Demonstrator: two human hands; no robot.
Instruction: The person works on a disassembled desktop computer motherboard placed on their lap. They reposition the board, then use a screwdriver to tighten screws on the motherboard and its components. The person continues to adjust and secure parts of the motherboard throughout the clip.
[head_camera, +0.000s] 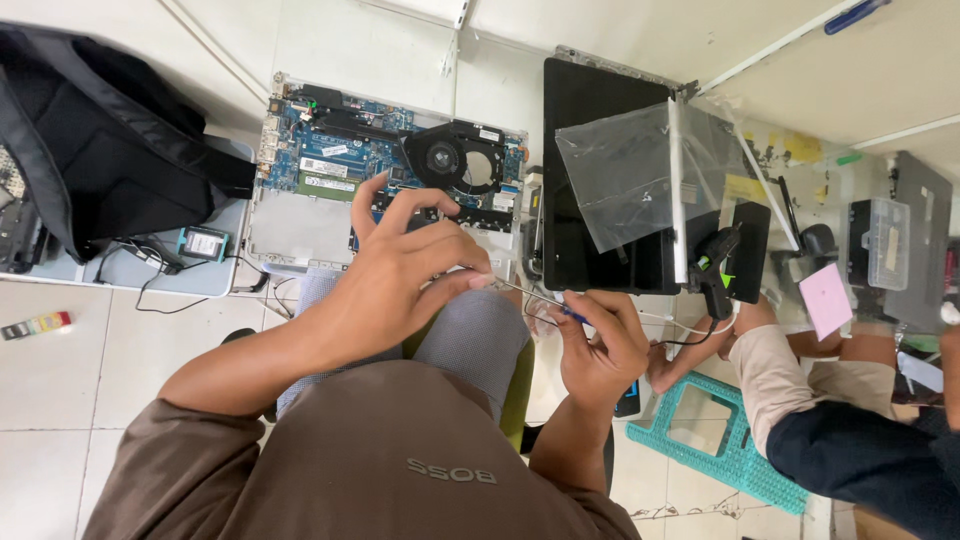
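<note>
1. L hand (405, 275): fingers pinched narrow on one end of a thin wire (520, 291); remaining fingers spread above the pinch.
2. Opened laptop base (385, 185), w/ blue board and black fan (452, 157), lies just beyond L hand's grip; black bag (95, 150) well to its left.
3. Wire runs from L pinch across to R hand.
4. R hand (603, 345): closed around a small blue-tipped tool (572, 313), tip at the wire.
5. Black screen panel (610, 190) w/ clear plastic bag (650, 170) lies beyond R grip.
6. Teal stool (715, 450) and another person's leg (780, 375) lie right of R grip.
</note>
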